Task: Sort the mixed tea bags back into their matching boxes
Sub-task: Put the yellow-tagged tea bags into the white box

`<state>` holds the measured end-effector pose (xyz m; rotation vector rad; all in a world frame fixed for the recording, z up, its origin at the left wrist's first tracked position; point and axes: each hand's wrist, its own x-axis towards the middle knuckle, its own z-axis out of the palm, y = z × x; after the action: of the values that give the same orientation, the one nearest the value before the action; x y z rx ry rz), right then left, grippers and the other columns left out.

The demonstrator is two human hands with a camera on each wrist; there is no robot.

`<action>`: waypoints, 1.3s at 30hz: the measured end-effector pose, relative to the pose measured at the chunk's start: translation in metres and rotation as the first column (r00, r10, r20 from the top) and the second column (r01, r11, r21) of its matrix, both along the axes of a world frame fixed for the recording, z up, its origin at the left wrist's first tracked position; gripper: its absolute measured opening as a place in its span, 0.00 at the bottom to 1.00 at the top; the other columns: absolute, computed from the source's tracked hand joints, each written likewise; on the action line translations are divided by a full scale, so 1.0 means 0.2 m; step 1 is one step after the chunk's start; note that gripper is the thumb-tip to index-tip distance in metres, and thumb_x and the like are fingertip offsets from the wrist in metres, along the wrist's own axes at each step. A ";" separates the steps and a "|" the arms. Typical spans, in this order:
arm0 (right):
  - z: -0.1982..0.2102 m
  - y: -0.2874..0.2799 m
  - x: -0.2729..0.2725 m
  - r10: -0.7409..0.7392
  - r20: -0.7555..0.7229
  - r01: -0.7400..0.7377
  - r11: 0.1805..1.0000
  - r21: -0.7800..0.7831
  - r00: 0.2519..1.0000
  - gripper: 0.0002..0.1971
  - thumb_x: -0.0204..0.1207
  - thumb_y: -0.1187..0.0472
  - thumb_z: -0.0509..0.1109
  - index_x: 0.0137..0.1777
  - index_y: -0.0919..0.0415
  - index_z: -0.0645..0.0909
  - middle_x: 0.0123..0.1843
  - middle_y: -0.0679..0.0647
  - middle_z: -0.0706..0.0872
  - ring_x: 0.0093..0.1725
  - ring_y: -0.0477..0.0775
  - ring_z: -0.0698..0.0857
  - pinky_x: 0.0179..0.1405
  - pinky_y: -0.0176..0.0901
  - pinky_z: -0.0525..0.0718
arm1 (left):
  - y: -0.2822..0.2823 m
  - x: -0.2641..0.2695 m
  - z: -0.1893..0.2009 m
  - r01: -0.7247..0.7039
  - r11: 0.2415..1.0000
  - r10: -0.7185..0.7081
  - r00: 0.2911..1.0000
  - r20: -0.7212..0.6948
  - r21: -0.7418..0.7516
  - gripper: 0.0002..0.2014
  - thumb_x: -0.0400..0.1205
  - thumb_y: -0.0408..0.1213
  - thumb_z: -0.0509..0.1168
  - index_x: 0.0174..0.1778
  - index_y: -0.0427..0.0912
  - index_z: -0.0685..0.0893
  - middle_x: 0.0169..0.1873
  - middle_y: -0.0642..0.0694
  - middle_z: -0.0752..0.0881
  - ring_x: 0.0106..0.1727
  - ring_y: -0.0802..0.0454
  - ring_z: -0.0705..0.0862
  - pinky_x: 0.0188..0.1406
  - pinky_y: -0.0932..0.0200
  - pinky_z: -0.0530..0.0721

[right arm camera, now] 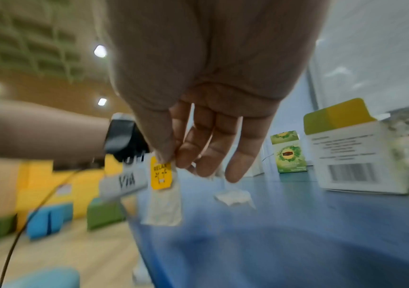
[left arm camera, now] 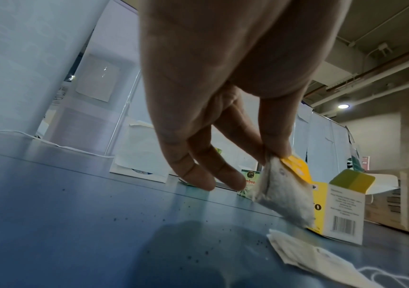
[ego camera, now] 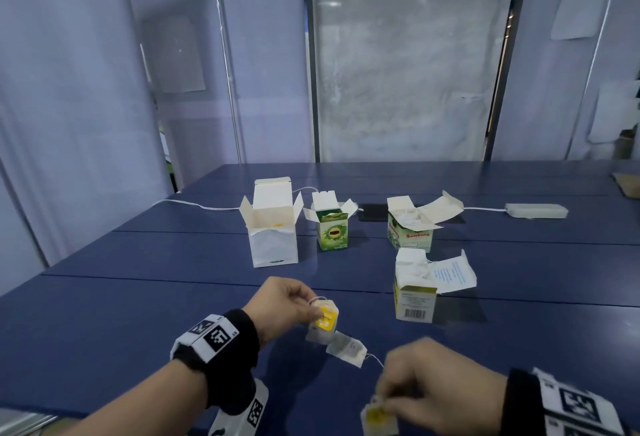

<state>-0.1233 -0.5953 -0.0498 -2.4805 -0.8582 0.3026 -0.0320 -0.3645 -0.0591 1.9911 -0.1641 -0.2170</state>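
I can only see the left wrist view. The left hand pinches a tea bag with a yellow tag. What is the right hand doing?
Observer: The right hand pinches a tea bag too, also with a yellow tag.
Reviewer: Can you read that tag?
Observer: Yes, in the right wrist view it reads RELAX.
Reviewer: How many boxes stand open on the table?
Observer: Four in the head view: a white box, a green box, a Sambong box and, nearest the hands, a barcode box.
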 end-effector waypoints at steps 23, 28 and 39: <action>-0.09 0.17 0.41 -0.393 0.012 0.392 0.918 0.055 0.919 0.04 0.71 0.53 0.75 0.45 0.48 0.87 0.44 0.40 0.88 0.45 0.37 0.85 0.45 0.30 0.82 | 0.06 0.03 -0.07 -0.112 0.988 0.101 0.989 -0.109 -0.104 0.04 0.74 0.25 0.74 0.36 0.37 0.87 0.36 0.40 0.89 0.34 0.51 0.85 0.31 0.61 0.83; -0.13 0.10 0.32 0.123 0.027 -0.088 0.831 -0.549 0.992 0.29 0.74 0.42 0.68 0.74 0.46 0.69 0.77 0.43 0.64 0.71 0.56 0.66 0.69 0.53 0.68 | 0.16 0.06 -0.04 -0.185 0.974 0.175 0.981 -0.082 -0.134 0.05 0.74 0.23 0.73 0.37 0.35 0.85 0.34 0.39 0.87 0.31 0.48 0.82 0.29 0.58 0.83; -0.21 0.16 -0.13 0.243 0.400 0.008 0.847 -0.532 0.884 0.08 0.66 0.38 0.65 0.41 0.33 0.84 0.35 0.35 0.80 0.29 0.37 0.78 0.33 0.27 0.80 | 0.21 0.02 -0.09 -0.186 0.974 0.171 0.978 -0.124 -0.126 0.04 0.74 0.25 0.74 0.39 0.36 0.85 0.31 0.43 0.88 0.28 0.54 0.84 0.28 0.60 0.82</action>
<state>-0.1486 -0.5627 -0.0911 -3.0815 -1.2666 -0.0269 -0.0287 -0.3222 -0.0763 1.8398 0.0710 -0.1955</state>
